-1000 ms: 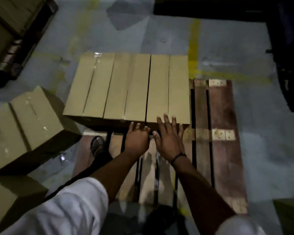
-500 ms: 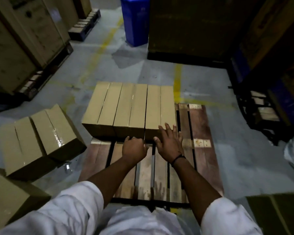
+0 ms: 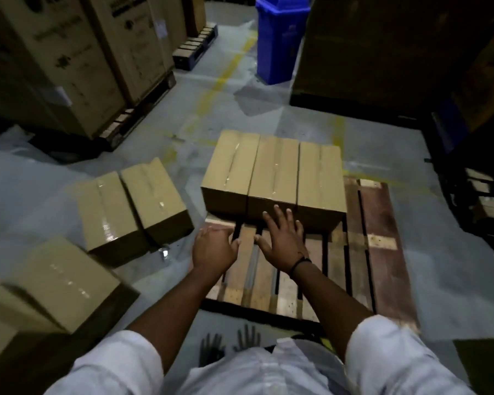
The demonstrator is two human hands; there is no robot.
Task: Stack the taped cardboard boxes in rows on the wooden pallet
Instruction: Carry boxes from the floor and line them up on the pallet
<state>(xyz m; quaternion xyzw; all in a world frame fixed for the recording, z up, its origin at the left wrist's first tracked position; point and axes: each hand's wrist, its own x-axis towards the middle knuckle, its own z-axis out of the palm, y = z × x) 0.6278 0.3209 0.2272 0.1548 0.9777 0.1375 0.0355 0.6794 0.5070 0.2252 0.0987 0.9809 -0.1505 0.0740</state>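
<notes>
Done: three taped boxes (image 3: 274, 172) stand side by side in one row on the far left part of the wooden pallet (image 3: 380, 220). Their sides touch and their front faces line up.
Bare pallet: the near slats in front of the row and the darker boards to its right carry nothing.
Left to move: a pair of boxes (image 3: 131, 201), touching each other, lies on the floor (image 3: 454, 280) well left of the pallet. A nearer box (image 3: 60, 277) sits askew at the lower left, with more cardboard beside it that the frame edge cuts off.
Right hand (image 3: 283, 240): palm down with fingers straight and spread, the tips at the front face of the row's middle box. I cannot tell whether they touch it or stop just short.
Left hand (image 3: 213, 246): back up with fingers loosely curled and holding nothing. It is over the near-left slats, just beside the right hand.
Stage, as a judgement: the first row looks set and squared, and no box is being carried.
Share done: early, since three boxes are on the pallet, at least three are off it, and most of the deck is uncovered.
Next need: probably one of the floor boxes, set in front of or beside the row.
Surroundings: a blue bin (image 3: 280, 38) and tall printed cartons (image 3: 69, 52) stand far behind, apart from the work.
</notes>
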